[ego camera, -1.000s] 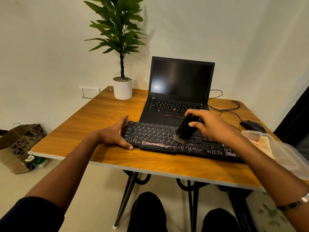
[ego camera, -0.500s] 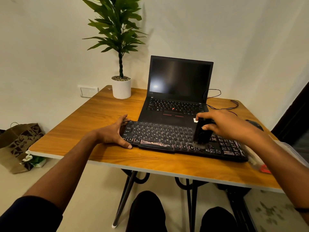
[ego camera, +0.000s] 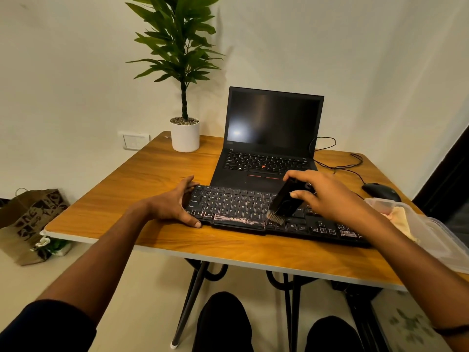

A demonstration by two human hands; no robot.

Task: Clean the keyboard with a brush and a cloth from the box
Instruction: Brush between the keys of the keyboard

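While the right hand [ego camera: 327,193] pinches the black brush [ego camera: 285,200] between thumb and fingers, the brush tilts with its bristles down on the keys just right of the space bar. The keyboard [ego camera: 243,209] lies across the wooden table [ego camera: 142,184] in front of the open laptop [ego camera: 271,138]. At the keyboard's nine o'clock end, the left hand [ego camera: 172,207] clasps its edge, thumb along the near side and fingers at the far corner. At three o'clock sits a clear plastic box [ego camera: 436,240] holding a pale cloth [ego camera: 402,219]; a mouse [ego camera: 380,191] lies at two o'clock, a potted plant [ego camera: 184,134] at eleven.
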